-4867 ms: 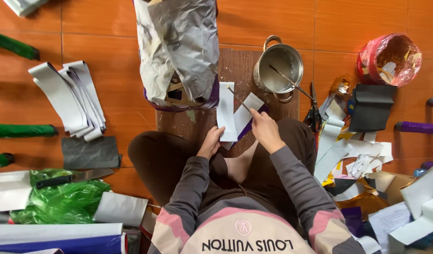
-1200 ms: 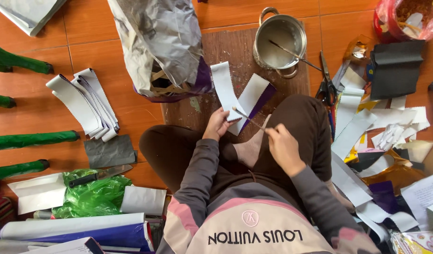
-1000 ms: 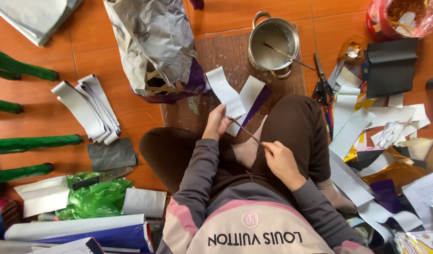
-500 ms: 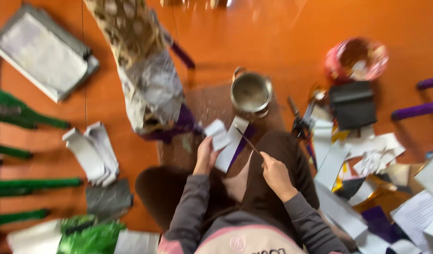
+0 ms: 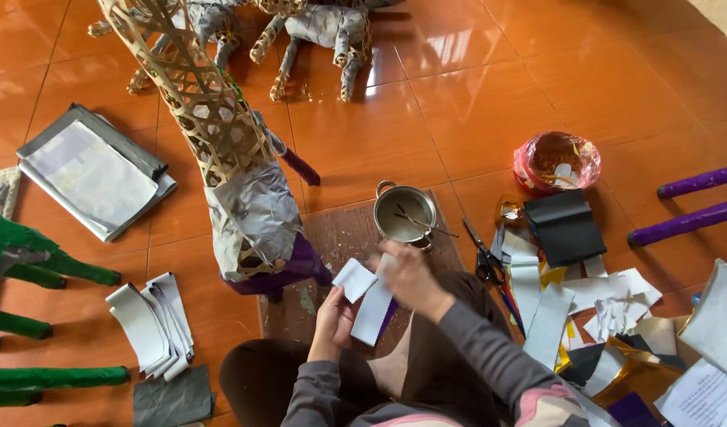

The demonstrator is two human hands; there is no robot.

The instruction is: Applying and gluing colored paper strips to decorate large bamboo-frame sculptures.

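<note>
White paper strip (image 5: 371, 304) held over lap, near edge of brown board (image 5: 344, 237). Left hand (image 5: 334, 315) closed, gripping strip's lower left edge. Right hand (image 5: 407, 273) blurred, over strip's top; grip cannot tell. Small steel pot (image 5: 404, 212) just beyond. Woven frame figure (image 5: 221, 150) stands left. Scissors (image 5: 484, 257) right, by paper scraps (image 5: 608, 304).
</note>
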